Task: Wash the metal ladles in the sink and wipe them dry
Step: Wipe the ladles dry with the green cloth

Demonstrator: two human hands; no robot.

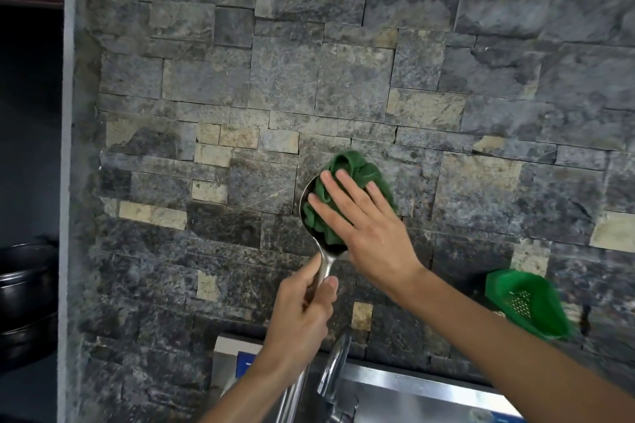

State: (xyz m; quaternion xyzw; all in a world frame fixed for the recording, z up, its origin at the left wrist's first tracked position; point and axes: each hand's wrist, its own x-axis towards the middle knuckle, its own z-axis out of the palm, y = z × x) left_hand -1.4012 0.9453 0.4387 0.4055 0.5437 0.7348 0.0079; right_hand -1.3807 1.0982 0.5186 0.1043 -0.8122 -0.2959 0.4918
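A metal ladle (323, 263) is held up in front of the stone wall, bowl upward. My left hand (302, 316) grips its handle just below the bowl. A crumpled green cloth (357, 170) fills the bowl and spills over its top edge. My right hand (364, 223) presses the cloth into the bowl with straight, spread fingers. The steel sink rim (412, 385) shows at the bottom edge, under both arms.
A chrome tap (338, 361) rises from the sink just below my left hand. A green plastic strainer (529, 302) hangs at the right by the wall. Black pots (27, 288) stand stacked in a dark opening at the left. The stone wall (309, 79) fills the background.
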